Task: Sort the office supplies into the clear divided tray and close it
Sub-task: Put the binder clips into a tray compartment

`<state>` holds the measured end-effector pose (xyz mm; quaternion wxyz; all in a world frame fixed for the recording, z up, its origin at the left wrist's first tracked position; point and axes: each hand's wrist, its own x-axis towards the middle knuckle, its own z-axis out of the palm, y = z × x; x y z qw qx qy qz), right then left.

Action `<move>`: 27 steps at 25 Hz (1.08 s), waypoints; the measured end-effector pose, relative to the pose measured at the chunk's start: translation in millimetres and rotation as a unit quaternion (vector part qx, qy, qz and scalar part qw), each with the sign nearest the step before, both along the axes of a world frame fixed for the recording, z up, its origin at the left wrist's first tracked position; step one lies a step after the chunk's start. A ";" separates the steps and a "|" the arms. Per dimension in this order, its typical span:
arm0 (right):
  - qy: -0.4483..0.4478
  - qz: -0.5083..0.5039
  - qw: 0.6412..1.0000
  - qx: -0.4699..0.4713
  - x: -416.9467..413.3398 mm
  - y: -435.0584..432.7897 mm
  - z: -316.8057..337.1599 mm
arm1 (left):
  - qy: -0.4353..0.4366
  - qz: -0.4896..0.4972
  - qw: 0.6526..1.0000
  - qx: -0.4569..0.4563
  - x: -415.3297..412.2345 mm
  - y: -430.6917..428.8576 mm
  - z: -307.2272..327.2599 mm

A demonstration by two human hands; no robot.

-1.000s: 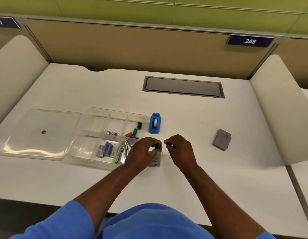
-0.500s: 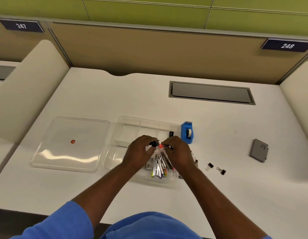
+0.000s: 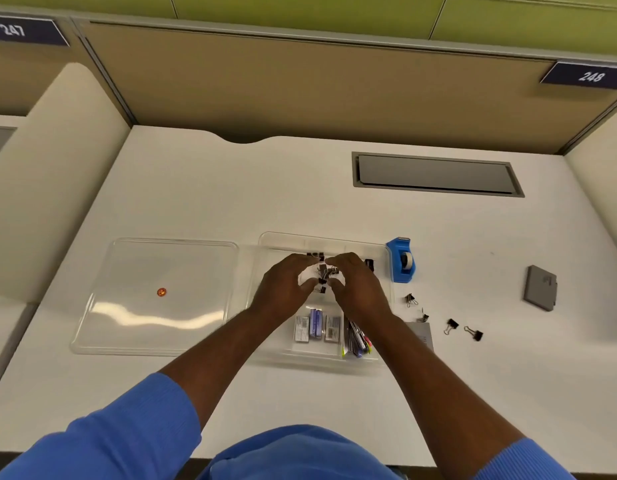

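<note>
two signs up on the partition behind the tray read "247" on the left and "248" on the right. no brand is readable anywhere; the little staple boxes have printed labels but they're too small to make out.

the clear divided tray sits open side up on the white desk, and its lid lies flat against the tray's left edge with a small orange dot on it. the tray looks about square from here, so i can't call a long axis. the staple boxes and the bunch of pens lie in its near compartments, all lengthwise front to back.

both hands are over the tray's middle. the left hand and right hand have their fingers curved in toward each other, cupped round a clump of black binder clips. can't tell if any clip is actually pinched or just lying loose between them. the hands also hide the dividers and most of the far compartments.

right of the tray: a blue tape dispenser just beside its far corner, four loose binder clips scattered nearer, and a grey flat box well apart. something grey pokes out from under the right forearm, mostly hidden. behind the tray there's a grey hatch set in the desk.
</note>
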<state>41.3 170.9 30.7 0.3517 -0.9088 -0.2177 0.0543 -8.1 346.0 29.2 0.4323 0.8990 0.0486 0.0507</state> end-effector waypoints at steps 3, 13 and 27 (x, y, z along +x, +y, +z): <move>-0.019 -0.016 0.999 -0.028 -5.5 -7.3 -2.7 | 0.001 -0.013 0.999 0.030 -3.6 -0.2 -1.6; -0.046 -0.046 0.997 -0.045 -35.4 -56.8 -7.6 | -0.044 -0.071 0.988 0.131 -14.4 -43.6 5.4; -0.046 -0.061 0.996 -0.055 -22.7 -240.8 -13.6 | 0.018 -0.084 0.990 0.108 -4.8 -216.7 5.2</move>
